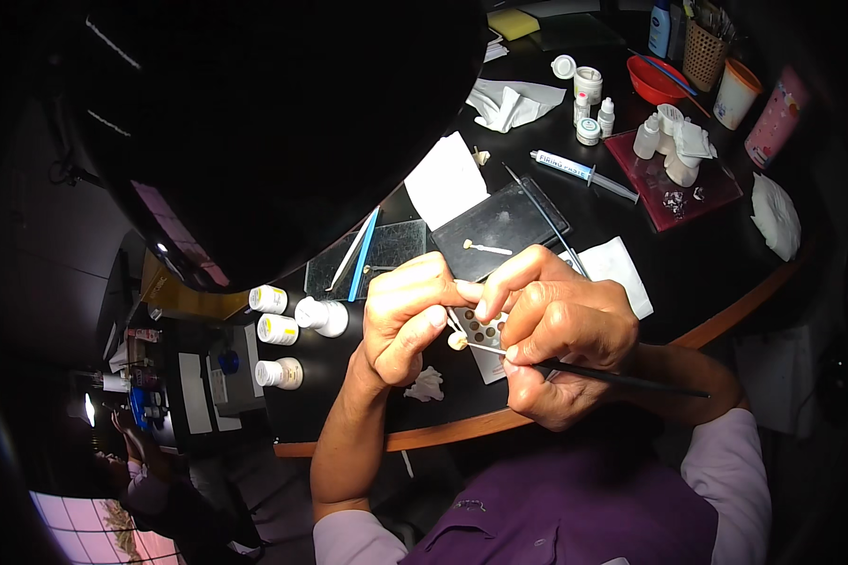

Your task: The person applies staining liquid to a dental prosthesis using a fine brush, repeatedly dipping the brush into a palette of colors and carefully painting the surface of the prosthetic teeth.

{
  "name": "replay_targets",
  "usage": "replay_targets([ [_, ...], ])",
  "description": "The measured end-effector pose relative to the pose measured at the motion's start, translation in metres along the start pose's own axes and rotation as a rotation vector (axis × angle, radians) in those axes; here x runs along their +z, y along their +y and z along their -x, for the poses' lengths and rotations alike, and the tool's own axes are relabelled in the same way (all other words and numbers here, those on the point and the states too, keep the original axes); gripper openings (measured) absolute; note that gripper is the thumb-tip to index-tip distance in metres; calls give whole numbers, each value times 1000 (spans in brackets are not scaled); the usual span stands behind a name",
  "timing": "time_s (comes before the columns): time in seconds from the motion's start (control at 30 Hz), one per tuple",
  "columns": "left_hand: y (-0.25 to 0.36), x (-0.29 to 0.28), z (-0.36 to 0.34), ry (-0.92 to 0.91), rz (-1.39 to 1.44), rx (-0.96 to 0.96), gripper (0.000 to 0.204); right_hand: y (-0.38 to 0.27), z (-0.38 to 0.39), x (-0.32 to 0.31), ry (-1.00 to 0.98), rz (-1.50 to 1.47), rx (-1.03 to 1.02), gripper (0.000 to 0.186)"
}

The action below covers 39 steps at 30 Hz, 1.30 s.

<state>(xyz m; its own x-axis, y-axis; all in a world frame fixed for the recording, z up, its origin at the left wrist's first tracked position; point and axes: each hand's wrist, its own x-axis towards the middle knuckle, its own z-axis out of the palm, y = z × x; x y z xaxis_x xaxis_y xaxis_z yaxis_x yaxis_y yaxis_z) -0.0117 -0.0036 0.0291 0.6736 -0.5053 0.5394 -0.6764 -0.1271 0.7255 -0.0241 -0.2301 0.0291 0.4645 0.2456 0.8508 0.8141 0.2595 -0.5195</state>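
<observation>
I have the left hand pinching a thin pale holder and the right hand gripping a slim black-handled tool; the small cream tooth-shaped piece is between them, near the left fingertips. Beneath spreads a black, wood-edged table, round white jars left, a red bowl far right; another person shows left in the dim room.

Tabletop smooth, edging wood-look, lower centre; slim tool smooth, mid-frame; upper right, red bowl glossy plastic, basket woven; tissue crumpled paper; garment below, matt cloth.
</observation>
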Motion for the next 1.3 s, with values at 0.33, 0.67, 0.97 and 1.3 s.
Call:
replay_targets([
  [0.33, 0, 0, 0, 5, 9, 4, 44, 1, 0, 0, -12, 0, -14, 20],
  [0.67, -1, 1, 0, 12, 15, 13, 44, 2, 0, 0, 2, -22, -28, 21],
  [0.97, -1, 1, 0, 13, 15, -3, 44, 2, -1, -1, -14, -11, -22, 21],
  [1.3, -2, 1, 1, 14, 5, 11, 45, 2, 0, 0, -16, 2, -20, 21],
])
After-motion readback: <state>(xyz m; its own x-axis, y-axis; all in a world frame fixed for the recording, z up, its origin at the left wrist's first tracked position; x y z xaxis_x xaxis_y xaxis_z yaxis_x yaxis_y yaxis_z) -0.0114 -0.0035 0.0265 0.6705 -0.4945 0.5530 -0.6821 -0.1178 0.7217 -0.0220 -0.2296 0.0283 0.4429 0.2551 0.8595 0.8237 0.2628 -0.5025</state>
